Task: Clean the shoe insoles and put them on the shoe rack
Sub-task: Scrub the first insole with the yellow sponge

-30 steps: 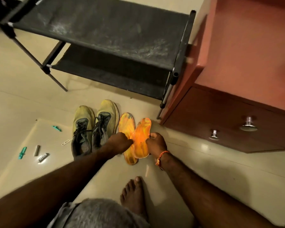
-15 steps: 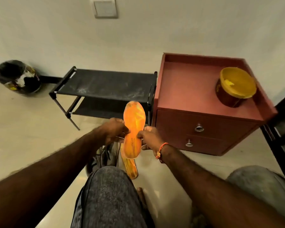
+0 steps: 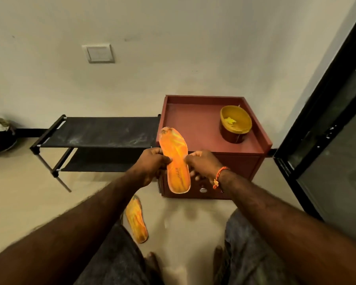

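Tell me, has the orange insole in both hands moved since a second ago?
Yes. The held insole has risen off the floor, away from the other insole lying there, and now sits before the red cabinet.

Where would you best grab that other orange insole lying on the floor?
Probably at its narrow middle, pinched across the long side edges from above. The floor insole lies flat beside the person's knee, thin and bendy-looking, so fingers would likely need to lift one edge first. Both hands now hold the raised insole the same way.

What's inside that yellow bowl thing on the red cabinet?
The yellow bowl holds something small, crumpled and yellow; what it is cannot be told. The near rim hides part of the inside. It sits on the red cabinet.
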